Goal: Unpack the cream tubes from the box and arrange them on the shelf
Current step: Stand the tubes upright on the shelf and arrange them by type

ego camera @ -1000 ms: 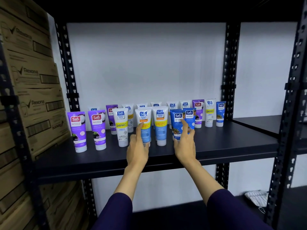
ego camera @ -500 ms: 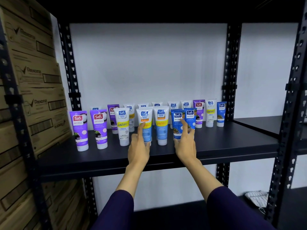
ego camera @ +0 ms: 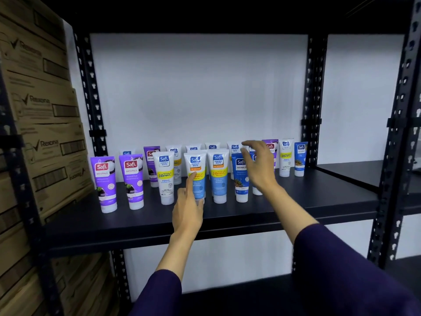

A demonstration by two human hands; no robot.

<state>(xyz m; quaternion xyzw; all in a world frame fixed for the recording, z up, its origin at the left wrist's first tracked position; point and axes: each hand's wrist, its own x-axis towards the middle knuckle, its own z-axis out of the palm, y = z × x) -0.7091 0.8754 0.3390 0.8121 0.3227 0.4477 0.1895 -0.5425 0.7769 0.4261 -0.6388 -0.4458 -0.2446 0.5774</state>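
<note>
On the shelf (ego camera: 296,201) cream tubes (ego camera: 218,176) stand upright in two rows. Left hand (ego camera: 188,212) touches one front tube with a straight forefinger, gripping nothing. Right hand (ego camera: 259,165) hovers over the blue tubes, fingers loosely spread, holding nothing.

I can't read the back row of cream tubes (ego camera: 212,147) — the front row hides all but their tops. My right hand (ego camera: 259,166) is motion-blurred and covers the dark blue tube (ego camera: 256,190) behind it. Left of the tubes, the cardboard cartons (ego camera: 43,124) run off the frame edge — their print is smeared.
</note>
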